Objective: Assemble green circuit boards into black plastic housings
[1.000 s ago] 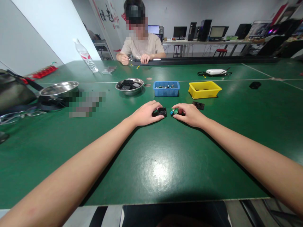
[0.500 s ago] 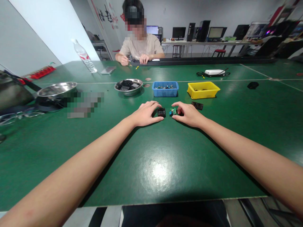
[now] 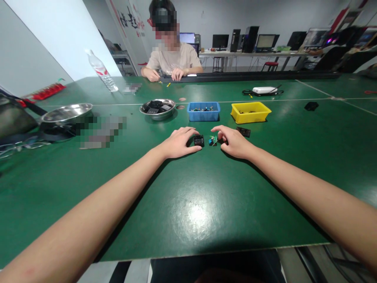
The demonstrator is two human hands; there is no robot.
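My left hand rests on the green table, its fingertips pinching a small black plastic housing that sits on the surface. My right hand lies just to the right, with thumb and fingers closed on a small green circuit board carrying a blue part. The housing and the board sit side by side, a narrow gap between them. A flat black cover piece lies on the table just beyond my right hand.
Behind my hands stand a steel bowl of black parts, a blue bin and a yellow bin. Another steel bowl and a bag sit at left. A person works across the table near a water bottle.
My left hand has drawn back slightly, uncovering more of the black housing. My right hand's fingers have opened a little around the circuit board. The view has shifted slightly.
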